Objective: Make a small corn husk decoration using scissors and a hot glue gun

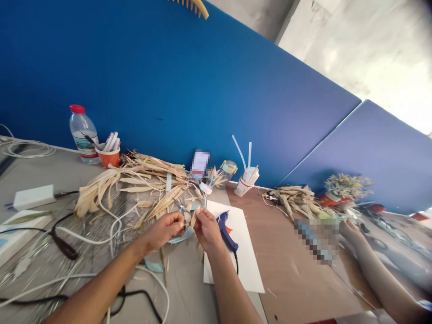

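Dried husk strip [193,220] is standing between the hands in the head view, the right hand [208,228] pinching it, apparently for fine control; the left hand [167,229] is curling narrowly beside it, contents unclear. At three o'clock, white paper [248,265] is underlying the glue gun [228,234], probably shielding the bench [185,279].

just one head cam, worn up top, looking forward and down over the desk [182,279], wearer's forearms entering bottom edge
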`<state>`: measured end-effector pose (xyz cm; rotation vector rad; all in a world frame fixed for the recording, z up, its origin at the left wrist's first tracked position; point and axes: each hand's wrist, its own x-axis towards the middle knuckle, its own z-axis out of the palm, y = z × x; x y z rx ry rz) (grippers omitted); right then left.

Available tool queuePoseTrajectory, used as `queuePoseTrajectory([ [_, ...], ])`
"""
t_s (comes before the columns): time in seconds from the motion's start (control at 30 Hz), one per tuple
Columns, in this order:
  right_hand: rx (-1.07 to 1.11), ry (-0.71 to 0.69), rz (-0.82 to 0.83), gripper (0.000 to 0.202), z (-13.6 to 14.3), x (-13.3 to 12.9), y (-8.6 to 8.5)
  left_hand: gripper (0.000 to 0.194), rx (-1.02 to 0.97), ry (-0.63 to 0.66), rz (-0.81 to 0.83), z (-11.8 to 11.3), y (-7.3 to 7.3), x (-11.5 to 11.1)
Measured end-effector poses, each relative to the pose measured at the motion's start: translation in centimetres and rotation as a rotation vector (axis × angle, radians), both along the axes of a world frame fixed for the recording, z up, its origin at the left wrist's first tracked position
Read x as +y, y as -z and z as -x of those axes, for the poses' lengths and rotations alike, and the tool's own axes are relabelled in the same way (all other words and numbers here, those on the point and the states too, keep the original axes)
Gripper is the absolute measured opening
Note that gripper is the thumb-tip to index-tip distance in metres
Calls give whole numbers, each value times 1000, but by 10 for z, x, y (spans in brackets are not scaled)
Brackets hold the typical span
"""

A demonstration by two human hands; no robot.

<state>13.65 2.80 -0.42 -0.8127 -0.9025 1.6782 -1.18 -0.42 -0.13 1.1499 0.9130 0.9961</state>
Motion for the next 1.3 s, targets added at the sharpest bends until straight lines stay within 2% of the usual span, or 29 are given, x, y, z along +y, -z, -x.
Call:
queuePoseTrajectory([
  [0.2, 72, 204, 5, 28, -13, 12, 1, 22, -303, 160, 43, 13, -10, -1],
  [0.3, 52, 206, -19, 27, -14, 12, -1, 29, -360, 92, 30, 15, -10, 1],
  [0.4, 4, 131, -34, 24, -10, 7, -3, 30, -326, -69, -12, 12, -5, 5],
  [0.5, -65, 47, -35, 22, -4, 1, -3, 21, -242, -142, 22, 8, 0, 7],
  [0.73, -211, -35, -80, 20, 7, -7, -3, 27, -88, -101, 39, 1, 2, 6],
  [0.87, -194, -87, -73, 19, 8, -10, -4, 30, -74, -65, 48, 1, 4, 5],
  [1.07, -178, -69, -106, 17, 5, -9, -4, 31, -64, -121, 33, 0, 9, 8],
  [1.3, -265, -122, -128, 16, 6, -9, -2, 31, -55, -154, 51, -1, 5, 7],
])
